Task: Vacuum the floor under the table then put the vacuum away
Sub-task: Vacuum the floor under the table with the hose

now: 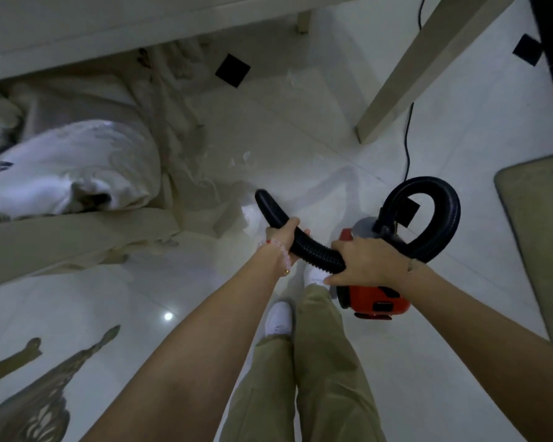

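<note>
A small red and black vacuum (pixel 375 301) hangs above the white tiled floor at centre right. Its black ribbed hose (pixel 441 199) loops up from the body and curves back to the left. My right hand (pixel 363 261) grips the vacuum from above, where the hose passes over it. My left hand (pixel 283 234) is closed around the smooth nozzle end of the hose (pixel 267 204), which points toward the floor under the table. The cream table top (pixel 77 23) spans the top of the view, and one table leg (pixel 406 74) slants down at the right.
A chair with a white cushion (pixel 77 167) and draped cloth stands at the left, under the table edge. A black power cord (pixel 407 138) runs across the floor past the table leg. A grey mat (pixel 543 224) lies at the right. My legs and white shoes (pixel 278 319) are below.
</note>
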`<state>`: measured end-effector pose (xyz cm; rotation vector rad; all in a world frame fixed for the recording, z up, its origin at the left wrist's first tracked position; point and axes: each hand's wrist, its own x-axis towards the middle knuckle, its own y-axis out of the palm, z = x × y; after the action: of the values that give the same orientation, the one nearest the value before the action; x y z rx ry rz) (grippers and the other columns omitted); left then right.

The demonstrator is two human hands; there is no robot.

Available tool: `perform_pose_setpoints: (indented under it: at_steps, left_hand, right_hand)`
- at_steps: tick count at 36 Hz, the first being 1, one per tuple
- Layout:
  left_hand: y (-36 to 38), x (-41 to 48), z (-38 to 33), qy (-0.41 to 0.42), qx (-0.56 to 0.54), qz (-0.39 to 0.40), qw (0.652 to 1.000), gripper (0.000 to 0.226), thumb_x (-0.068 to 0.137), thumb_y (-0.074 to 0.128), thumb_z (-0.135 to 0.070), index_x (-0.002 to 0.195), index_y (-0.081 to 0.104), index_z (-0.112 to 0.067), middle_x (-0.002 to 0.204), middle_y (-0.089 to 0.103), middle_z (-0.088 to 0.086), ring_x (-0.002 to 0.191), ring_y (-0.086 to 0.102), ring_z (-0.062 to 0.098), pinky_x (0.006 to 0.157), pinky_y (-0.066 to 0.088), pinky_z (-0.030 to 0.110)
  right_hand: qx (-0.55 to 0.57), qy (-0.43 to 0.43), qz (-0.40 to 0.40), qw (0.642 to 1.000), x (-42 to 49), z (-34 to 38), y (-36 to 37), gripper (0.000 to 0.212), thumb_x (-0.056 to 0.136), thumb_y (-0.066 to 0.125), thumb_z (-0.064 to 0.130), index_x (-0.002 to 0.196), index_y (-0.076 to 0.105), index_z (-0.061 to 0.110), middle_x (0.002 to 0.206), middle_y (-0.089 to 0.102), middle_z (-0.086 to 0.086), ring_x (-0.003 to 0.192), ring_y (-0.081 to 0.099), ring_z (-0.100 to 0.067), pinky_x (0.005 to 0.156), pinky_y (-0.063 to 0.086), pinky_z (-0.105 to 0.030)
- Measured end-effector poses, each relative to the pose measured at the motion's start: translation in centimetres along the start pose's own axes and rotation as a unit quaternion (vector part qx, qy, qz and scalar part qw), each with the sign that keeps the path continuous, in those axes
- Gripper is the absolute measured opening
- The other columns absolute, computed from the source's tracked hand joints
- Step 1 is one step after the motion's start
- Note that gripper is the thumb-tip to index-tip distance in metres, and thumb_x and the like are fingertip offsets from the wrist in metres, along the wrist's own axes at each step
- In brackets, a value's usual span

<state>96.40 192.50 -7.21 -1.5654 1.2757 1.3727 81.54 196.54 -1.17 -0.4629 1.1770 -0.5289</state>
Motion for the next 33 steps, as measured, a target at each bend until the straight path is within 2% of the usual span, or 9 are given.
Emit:
perform_pose_setpoints:
  at_steps: [3,7,11,17,20,23,26,30,33]
  left_hand:
    - [-0.4,0.6,0.0,0.000,-0.006,-0.039,0.999,0.045,0.090,0.061,-0.012,0.129,0.042,-0.001,0.086,0.059,0.013,0.066,0.062,0.018,0.048,0.057,0.030]
    - [-1.5,1.5,0.2,-0.042,0.001,-0.054,0.998,0.042,0.090,0.062,-0.012,0.127,0.045,0.000,0.085,0.060,0.013,0.070,0.063,0.019,0.056,0.056,0.035]
    - [-2.4,2.2,-0.3,-0.040,-0.008,-0.070,0.997,0.041,0.089,0.062,-0.011,0.126,0.049,0.001,0.085,0.060,0.014,0.071,0.062,0.020,0.048,0.057,0.030]
    - [-2.7,2.7,-0.6,-0.004,-0.048,-0.100,0.994,0.048,0.089,0.062,-0.010,0.132,0.045,0.003,0.094,0.056,0.018,0.072,0.060,0.024,0.043,0.054,0.027]
    - [-2.2,2.8,-0.7,0.015,-0.061,-0.112,0.992,0.056,0.086,0.067,-0.009,0.135,0.041,0.003,0.085,0.057,0.016,0.068,0.060,0.023,0.047,0.056,0.027]
    - [-1.7,3.2,-0.5,0.034,-0.079,-0.129,0.988,0.064,0.083,0.070,-0.003,0.138,0.038,0.004,0.096,0.057,0.018,0.065,0.060,0.022,0.050,0.056,0.027]
    - [-1.6,3.7,-0.2,0.041,-0.089,-0.170,0.981,0.058,0.083,0.066,0.000,0.135,0.039,0.001,0.102,0.056,0.022,0.063,0.059,0.021,0.059,0.057,0.033]
    - [-2.4,4.1,-0.4,0.017,-0.088,-0.174,0.981,0.048,0.084,0.066,-0.001,0.126,0.043,-0.003,0.095,0.060,0.020,0.071,0.062,0.025,0.069,0.057,0.040]
    - [-3.2,4.6,-0.8,-0.001,-0.052,-0.171,0.984,0.055,0.081,0.070,-0.008,0.129,0.045,0.005,0.103,0.063,0.022,0.084,0.065,0.030,0.071,0.058,0.038]
  right_hand:
    - [0.011,-0.012,-0.010,1.000,0.8,0.2,0.5,0.037,0.082,0.057,0.047,0.100,0.054,0.015,0.075,0.051,0.005,0.071,0.054,-0.015,0.060,0.039,-0.026]
    - [-0.005,-0.034,-0.005,0.999,1.8,0.9,0.7,0.025,0.083,0.056,0.039,0.090,0.044,0.018,0.069,0.048,0.005,0.066,0.049,-0.017,0.045,0.025,-0.022]
    - [-0.013,-0.044,-0.034,0.998,2.8,1.1,1.7,0.036,0.082,0.055,0.040,0.107,0.052,0.013,0.097,0.064,-0.008,0.086,0.061,-0.027,0.060,0.035,-0.027]
    - [-0.029,-0.046,-0.032,0.998,3.8,1.4,1.6,0.041,0.087,0.052,0.039,0.118,0.050,0.012,0.106,0.065,-0.008,0.093,0.064,-0.027,0.063,0.033,-0.028]
    - [-0.035,-0.041,-0.038,0.998,4.0,1.3,1.4,0.042,0.088,0.051,0.040,0.119,0.048,0.012,0.109,0.064,-0.009,0.093,0.064,-0.027,0.062,0.032,-0.028]
    - [-0.042,-0.040,-0.033,0.998,4.6,0.9,0.9,0.043,0.088,0.051,0.040,0.119,0.047,0.012,0.110,0.063,-0.009,0.094,0.064,-0.027,0.062,0.032,-0.029]
    - [-0.032,-0.061,-0.027,0.997,5.4,0.5,0.9,0.039,0.087,0.051,0.037,0.116,0.049,0.011,0.108,0.064,-0.009,0.092,0.065,-0.026,0.062,0.036,-0.027]
    - [-0.023,-0.075,-0.027,0.997,6.2,0.6,1.1,0.043,0.089,0.049,0.041,0.119,0.049,0.011,0.109,0.065,-0.008,0.093,0.065,-0.025,0.063,0.035,-0.026]
    - [-0.021,-0.072,-0.023,0.997,6.6,1.0,1.2,0.043,0.090,0.049,0.039,0.122,0.049,0.011,0.111,0.065,-0.008,0.095,0.064,-0.024,0.063,0.035,-0.026]
